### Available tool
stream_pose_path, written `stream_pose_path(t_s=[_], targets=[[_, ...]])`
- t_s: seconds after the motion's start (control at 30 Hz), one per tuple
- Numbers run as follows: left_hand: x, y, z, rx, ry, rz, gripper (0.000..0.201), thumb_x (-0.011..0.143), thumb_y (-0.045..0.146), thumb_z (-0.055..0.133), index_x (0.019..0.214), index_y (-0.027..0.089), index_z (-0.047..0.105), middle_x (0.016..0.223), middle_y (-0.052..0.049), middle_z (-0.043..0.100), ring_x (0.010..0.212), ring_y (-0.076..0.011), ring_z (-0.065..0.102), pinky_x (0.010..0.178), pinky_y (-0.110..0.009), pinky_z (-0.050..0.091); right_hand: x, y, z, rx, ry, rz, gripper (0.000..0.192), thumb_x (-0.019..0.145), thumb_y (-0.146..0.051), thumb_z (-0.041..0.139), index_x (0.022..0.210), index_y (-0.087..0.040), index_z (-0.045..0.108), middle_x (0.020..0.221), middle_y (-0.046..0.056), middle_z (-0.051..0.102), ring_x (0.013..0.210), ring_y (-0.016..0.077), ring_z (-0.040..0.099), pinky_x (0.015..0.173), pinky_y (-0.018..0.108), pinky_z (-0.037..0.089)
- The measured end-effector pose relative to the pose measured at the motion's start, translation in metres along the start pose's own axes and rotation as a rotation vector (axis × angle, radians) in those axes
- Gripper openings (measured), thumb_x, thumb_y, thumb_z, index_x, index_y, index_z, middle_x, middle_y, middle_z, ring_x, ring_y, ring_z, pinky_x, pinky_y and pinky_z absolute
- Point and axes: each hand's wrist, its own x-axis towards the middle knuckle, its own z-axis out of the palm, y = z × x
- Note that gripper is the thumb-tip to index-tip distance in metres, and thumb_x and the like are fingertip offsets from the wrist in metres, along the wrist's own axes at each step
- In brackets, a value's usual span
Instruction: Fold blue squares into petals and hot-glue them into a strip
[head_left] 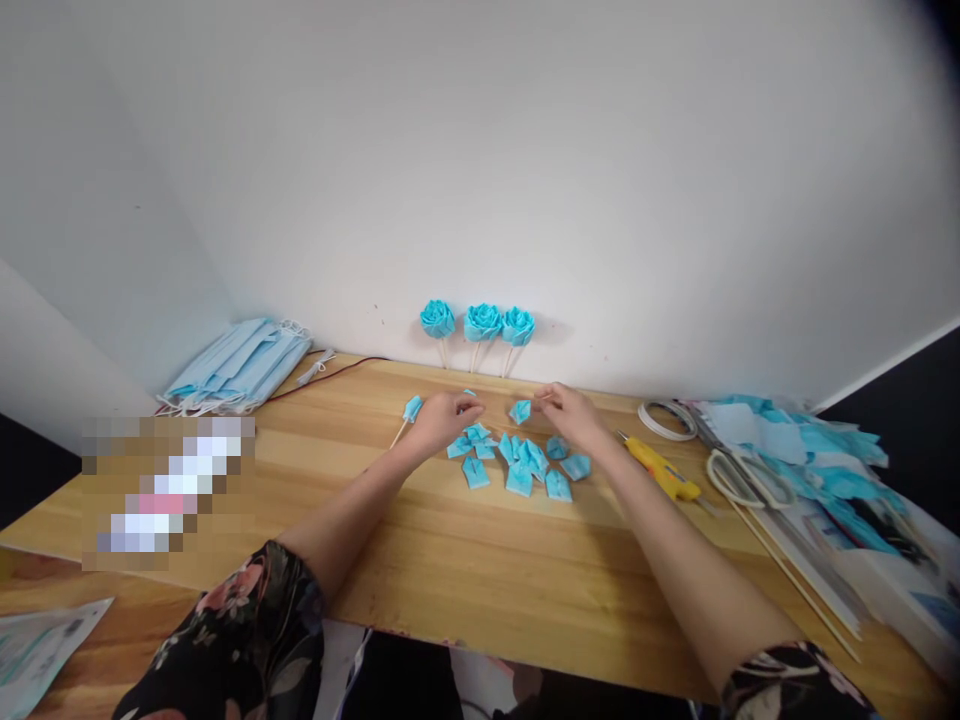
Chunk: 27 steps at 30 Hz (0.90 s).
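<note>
My left hand (442,422) is over the middle of the table with its fingertips pinched together; what they hold, if anything, is too small to make out. Just left of it is a thin stick with a small blue folded tip (412,408). My right hand (574,415) also has its fingers drawn together, and I cannot make out anything in them. A blue folded petal (520,411) shows right beside its fingertips. Below and between the hands lie several more blue folded petals (525,458), some overlapping. Three blue flowers (482,322) on sticks lean against the wall behind.
On the right are a yellow glue gun (660,470), a roll of white tape (667,420), scissors (750,480), thin sticks (802,590) and blue scraps (802,435). A pile of blue face masks (236,365) lies at the back left. A blurred-out patch (169,490) covers the left side.
</note>
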Motion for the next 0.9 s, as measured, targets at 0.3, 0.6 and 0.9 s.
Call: stream_pose_path(t_s=[0.3, 0.6, 0.9], targets=[[0.006, -0.015, 0.0, 0.309, -0.017, 0.127, 0.021, 0.081, 0.024, 0.053, 0.082, 0.022, 0.074, 0.086, -0.003, 0.073, 0.079, -0.0167, 0.062, 0.07, -0.024, 0.041, -0.041, -0.064, 0.015, -0.342, -0.235, -0.477, 0.02, 0.082, -0.025, 0.06, 0.099, -0.023, 0.068, 0.102, 0.005, 0.069, 0.098, 0.0229, 0.059, 0.086, 0.034, 0.041], [-0.001, -0.009, 0.003, 0.429, -0.105, 0.187, 0.017, 0.078, 0.021, 0.058, 0.08, 0.024, 0.075, 0.079, -0.006, 0.067, 0.083, -0.021, 0.06, 0.074, -0.027, 0.042, -0.035, -0.055, 0.023, -0.145, -0.058, -0.35, 0.01, 0.081, -0.018, 0.056, 0.078, -0.022, 0.064, 0.079, 0.001, 0.067, 0.075, 0.0169, 0.059, 0.069, 0.029, 0.04], [-0.005, 0.006, 0.006, 0.287, 0.164, 0.237, 0.02, 0.086, 0.021, 0.049, 0.094, 0.018, 0.068, 0.09, -0.006, 0.068, 0.086, -0.0182, 0.061, 0.078, -0.028, 0.044, -0.045, -0.024, 0.007, 0.779, 0.116, 0.103, 0.02, 0.073, -0.039, 0.069, 0.079, -0.021, 0.062, 0.077, -0.001, 0.06, 0.073, 0.0137, 0.055, 0.071, 0.026, 0.044]])
